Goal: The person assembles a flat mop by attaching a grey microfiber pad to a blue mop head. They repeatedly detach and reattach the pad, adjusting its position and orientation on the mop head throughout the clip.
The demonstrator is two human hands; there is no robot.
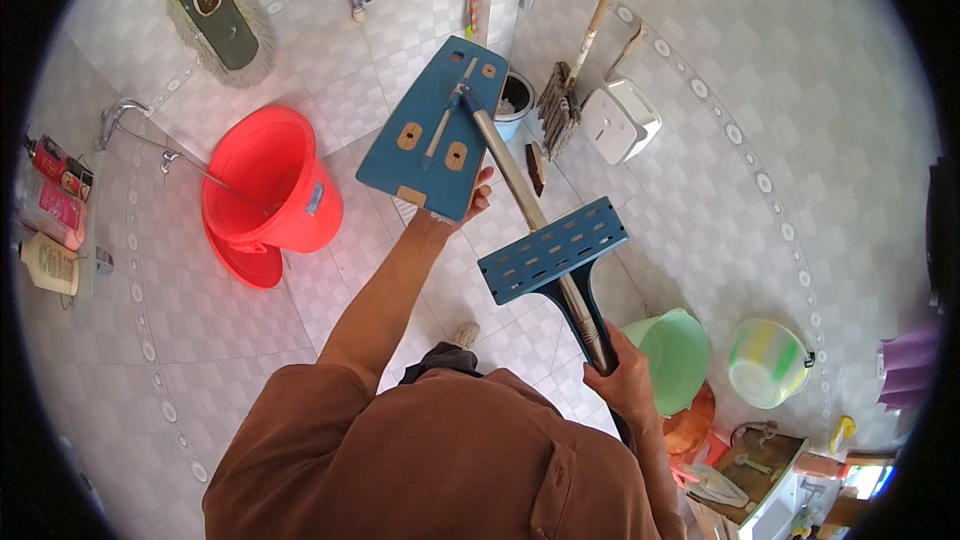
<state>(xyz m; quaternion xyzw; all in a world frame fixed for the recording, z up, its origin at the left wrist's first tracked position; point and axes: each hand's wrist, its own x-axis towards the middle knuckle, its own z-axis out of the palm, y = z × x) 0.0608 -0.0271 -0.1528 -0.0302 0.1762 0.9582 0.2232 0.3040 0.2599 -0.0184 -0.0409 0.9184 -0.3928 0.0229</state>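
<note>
I hold a flat mop up in front of me, its blue trapezoid mop head (390, 165) tilted at the far end of a metal pole (515, 175). My left hand (475, 202) is closed around the near edge of the mop head, with its palm hidden underneath. A blue slotted scraper (553, 250) sits across the pole partway down. My right hand (628, 375) is wrapped round the lower pole and the scraper's dark grip. Most of the pole below that hand is hidden by my arm.
A red bucket (325, 210) stands on the left by a wall tap (122, 118). Beyond the mop are a small bin (518, 105), a string mop (560, 115) and a white box (618, 120). Green (675, 360) and pale (770, 365) basins are at right, near a cluttered counter (765, 470).
</note>
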